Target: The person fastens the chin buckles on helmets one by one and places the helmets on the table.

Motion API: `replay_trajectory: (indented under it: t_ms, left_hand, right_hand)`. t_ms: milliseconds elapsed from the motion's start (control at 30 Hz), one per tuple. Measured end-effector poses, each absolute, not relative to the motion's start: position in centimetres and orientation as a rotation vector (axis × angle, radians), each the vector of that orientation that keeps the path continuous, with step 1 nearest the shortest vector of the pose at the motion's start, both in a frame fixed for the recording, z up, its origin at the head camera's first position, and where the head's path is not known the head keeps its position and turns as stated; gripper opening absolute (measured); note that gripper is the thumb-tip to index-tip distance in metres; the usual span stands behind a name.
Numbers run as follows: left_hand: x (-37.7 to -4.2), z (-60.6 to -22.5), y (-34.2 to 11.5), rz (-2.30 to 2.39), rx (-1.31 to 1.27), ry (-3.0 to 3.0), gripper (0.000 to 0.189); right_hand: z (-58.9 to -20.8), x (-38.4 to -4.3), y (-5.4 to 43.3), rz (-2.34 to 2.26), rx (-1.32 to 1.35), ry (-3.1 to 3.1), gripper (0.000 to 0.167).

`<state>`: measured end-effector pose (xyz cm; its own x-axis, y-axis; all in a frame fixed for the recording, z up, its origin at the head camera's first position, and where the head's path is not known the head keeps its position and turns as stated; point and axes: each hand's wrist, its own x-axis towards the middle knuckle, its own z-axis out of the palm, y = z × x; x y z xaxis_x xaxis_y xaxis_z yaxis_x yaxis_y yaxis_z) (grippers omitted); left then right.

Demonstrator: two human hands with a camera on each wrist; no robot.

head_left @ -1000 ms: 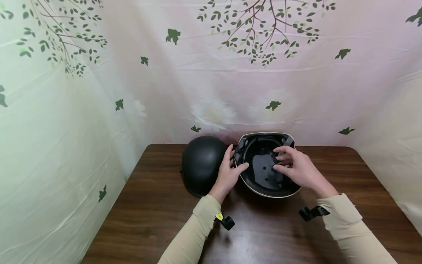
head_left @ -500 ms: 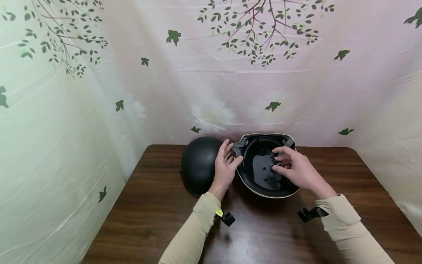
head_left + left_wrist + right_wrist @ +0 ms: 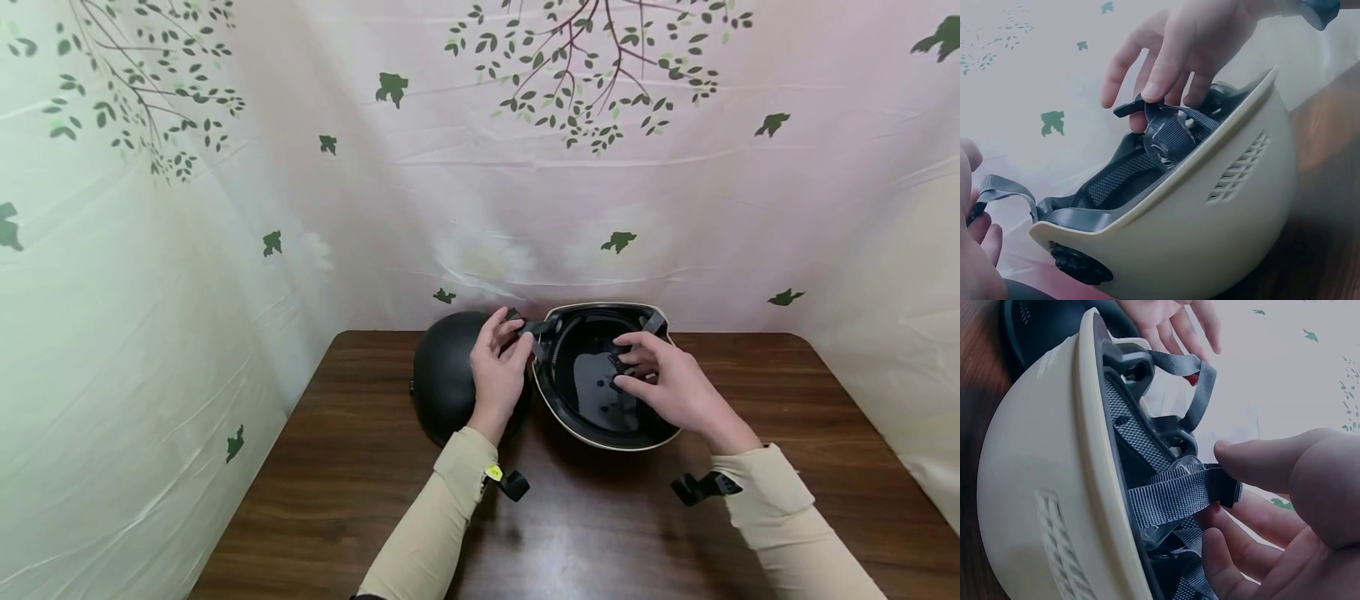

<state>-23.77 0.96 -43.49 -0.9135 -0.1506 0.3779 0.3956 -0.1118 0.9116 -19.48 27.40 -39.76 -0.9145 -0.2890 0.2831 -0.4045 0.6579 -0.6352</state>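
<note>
A cream helmet (image 3: 1235, 219) lies upturned on the table, its black lining (image 3: 592, 400) facing up. My left hand (image 3: 497, 379) pinches a grey chin strap (image 3: 1007, 185) that reaches out past the helmet's left rim. Over the opening, my right hand (image 3: 678, 387) holds the other grey strap (image 3: 1172, 497) near its black buckle end (image 3: 1229, 489), between thumb and fingers. A black adjusting dial (image 3: 1082, 262) shows on the shell's outside. Beside the cream helmet, a black helmet (image 3: 442, 379) sits dome up, partly hidden behind my left hand.
Both helmets stand near the back edge of a brown wooden table (image 3: 337, 483). A pale cloth with printed leaves (image 3: 487, 192) hangs close behind it and along the sides. Each wrist carries a small black camera.
My left hand has moved left from the cream helmet's rim, drawing the strap outward over the black helmet. The right hand has stayed nearly still with its strap.
</note>
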Motion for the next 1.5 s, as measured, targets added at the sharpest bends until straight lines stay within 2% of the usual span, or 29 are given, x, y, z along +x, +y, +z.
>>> replay_trajectory:
  t_ms: [267,633,900,967,1300,1500]
  left_hand:
    - [-24.2,-43.6,1.1,-2.053,-0.189,-1.766,0.042]
    - [-24.6,-43.4,1.0,-2.052,-0.224,-1.833,0.050]
    - [-24.8,-43.1,0.6,-1.870,-0.282,-2.005,0.021]
    - [-24.9,-42.9,0.5,-1.811,-0.312,-2.061,0.019]
    - [-25.7,-42.2,0.0,-1.743,-0.511,-2.267,0.042]
    - [-25.8,-42.1,-0.3,-1.606,-0.687,-2.335,0.041]
  right_hand:
    - [-39.8,-19.4,26.8,1.134,0.599,-2.704,0.053]
    - [-39.6,-19.7,26.4,1.116,0.604,-2.712,0.051]
    - [-39.5,-19.6,26.2,1.109,0.569,-2.739,0.042]
    - [-39.4,-19.5,26.1,1.109,0.567,-2.736,0.041]
    - [-39.3,-19.4,26.0,1.118,0.552,-2.729,0.040]
    - [-39.2,-19.7,26.0,1.121,0.559,-2.703,0.039]
